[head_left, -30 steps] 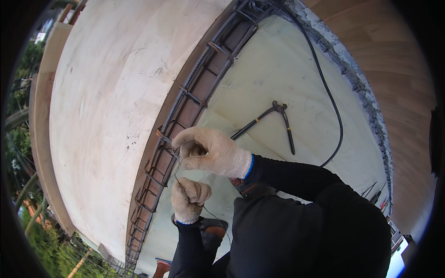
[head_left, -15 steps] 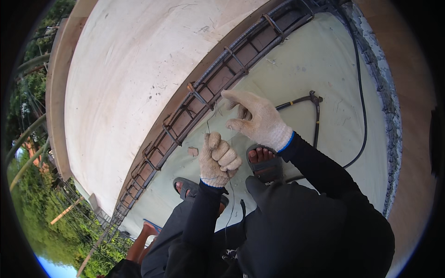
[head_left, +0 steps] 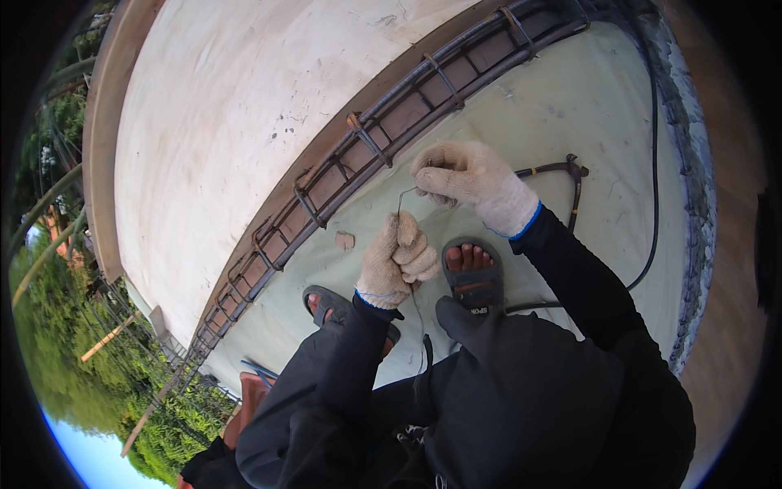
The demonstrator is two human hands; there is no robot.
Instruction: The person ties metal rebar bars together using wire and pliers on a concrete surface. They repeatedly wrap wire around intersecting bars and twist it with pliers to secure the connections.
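A thin dark tie wire (head_left: 400, 201) runs up out of my left hand (head_left: 396, 259), which is closed round it in a knit work glove. Its upper end bends across to the fingertips of my right hand (head_left: 481, 186), also gloved, and these are pinched together on it. The wire's tail hangs below the left fist toward my lap. Both hands are over the pale green sheet, apart from the rebar cage (head_left: 383, 147). End-cutting pincers (head_left: 576, 173) with dark handles lie just beyond the right wrist.
The cage lies along a brown channel beside a broad whitish panel (head_left: 220, 138). A black cable (head_left: 654, 163) curves over the green sheet (head_left: 603, 106) at right. My sandalled feet stand near a small broken chip (head_left: 345, 240). Another person's knee (head_left: 254, 393) shows lower left, before greenery.
The fingers of my right hand have closed from spread to a pinch on the wire's end. My left hand has shifted up and right, still gripping the wire.
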